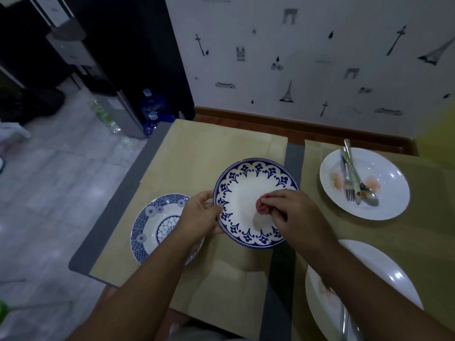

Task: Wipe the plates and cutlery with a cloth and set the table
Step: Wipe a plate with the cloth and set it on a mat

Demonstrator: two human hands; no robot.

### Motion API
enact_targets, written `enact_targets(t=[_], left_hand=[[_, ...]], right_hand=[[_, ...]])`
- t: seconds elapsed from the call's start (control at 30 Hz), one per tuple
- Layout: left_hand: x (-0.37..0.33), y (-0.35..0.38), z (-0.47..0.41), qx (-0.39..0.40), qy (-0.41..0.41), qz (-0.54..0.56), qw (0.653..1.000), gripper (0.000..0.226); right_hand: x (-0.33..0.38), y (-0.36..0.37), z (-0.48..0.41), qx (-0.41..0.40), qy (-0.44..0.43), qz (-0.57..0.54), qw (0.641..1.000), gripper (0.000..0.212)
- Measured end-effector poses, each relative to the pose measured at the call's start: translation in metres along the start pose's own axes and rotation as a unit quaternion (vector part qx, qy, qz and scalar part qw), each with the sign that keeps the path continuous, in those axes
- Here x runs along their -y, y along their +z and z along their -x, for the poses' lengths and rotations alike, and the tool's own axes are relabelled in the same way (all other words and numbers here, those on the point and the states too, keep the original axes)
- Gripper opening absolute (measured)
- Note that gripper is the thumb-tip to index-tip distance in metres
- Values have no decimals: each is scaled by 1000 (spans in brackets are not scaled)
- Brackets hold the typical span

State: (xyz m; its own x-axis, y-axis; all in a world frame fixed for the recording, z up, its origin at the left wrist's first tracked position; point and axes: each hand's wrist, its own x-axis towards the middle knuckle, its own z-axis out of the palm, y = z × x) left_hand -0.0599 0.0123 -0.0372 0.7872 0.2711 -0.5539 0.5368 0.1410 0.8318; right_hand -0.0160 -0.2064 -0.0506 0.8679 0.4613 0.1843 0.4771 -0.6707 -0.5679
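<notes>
A person's left hand (199,215) grips the left rim of a round white ceramic plate with a dark-blue floral border (258,166), fingers curled under its edge and thumb on top. The right hand (293,215) clenches a bunched red cloth (262,205) against the plate's centre, over a table covered in tan paper sheets (216,143). The plate appears to be raised off the table rather than set down. The job looks to be at an early stage. A second round plate patterned in blue and white (152,225) lies flat just left of the wiped one, partly under the left forearm; whether it has been cleaned cannot be told. To the far right, a plain white plate (389,183) shows orange-pink smears and carries a metal fork (347,183), knife (353,173) and spoon (370,196). Another white plate (384,264) nearer the person also looks smeared. No place is yet laid.
</notes>
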Motion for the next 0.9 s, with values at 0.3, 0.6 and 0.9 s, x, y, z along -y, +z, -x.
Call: enact_targets(t=[0.3, 0.6, 0.9], left_hand=[[-44, -64, -84, -62, 13, -67, 996, 28], [-66, -115, -171, -62, -4, -47, 997, 30], [-62, -131, -215, -65, -26, -58, 996, 30]], right_hand=[[33, 58, -75, -5, 21, 13, 1000, 30], [51, 108, -152, -19, 60, 19, 998, 28], [42, 148, -191, 13, 84, 26, 996, 23]])
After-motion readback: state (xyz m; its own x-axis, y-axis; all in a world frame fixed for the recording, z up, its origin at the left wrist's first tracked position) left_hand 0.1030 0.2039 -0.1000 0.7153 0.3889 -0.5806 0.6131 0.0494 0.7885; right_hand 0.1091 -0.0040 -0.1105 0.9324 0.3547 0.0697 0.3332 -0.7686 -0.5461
